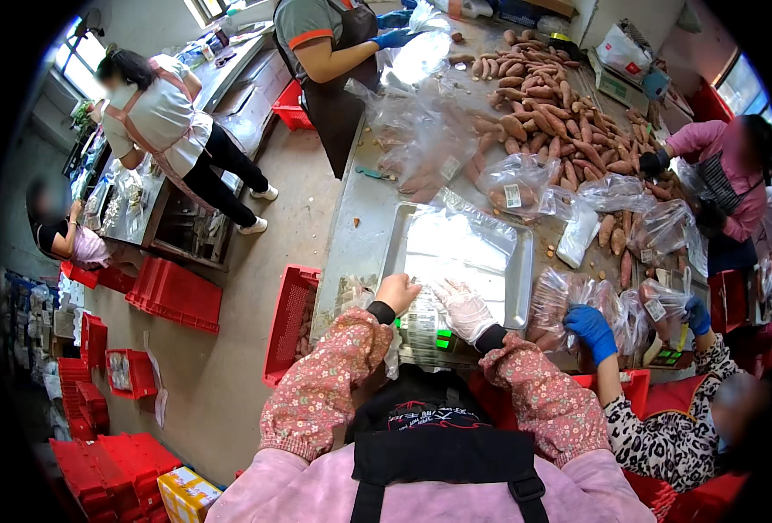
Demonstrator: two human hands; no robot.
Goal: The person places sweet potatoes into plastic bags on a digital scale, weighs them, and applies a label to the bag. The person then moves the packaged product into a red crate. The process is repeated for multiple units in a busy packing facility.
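Note:
My left hand [397, 294] is bare, with its fingers curled at the near left corner of a metal tray [525, 281]. Whether a label is pinched in it is too small to tell. My right hand [463, 310], in a thin translucent glove, reaches over the tray's near side with its fingers stretched out. Between my wrists is a roll of printed labels [422, 327]. Green lit displays [445, 338] show beside it. Bright glare covers flat white plastic bags [458, 252] in the tray.
A heap of sweet potatoes [549, 111] covers the far table, with bagged sweet potatoes [517, 186] before it. At right, a co-worker's blue-gloved hand [592, 330] touches a filled bag. Another person [334, 59] stands across. A red crate [288, 327] sits left of the table.

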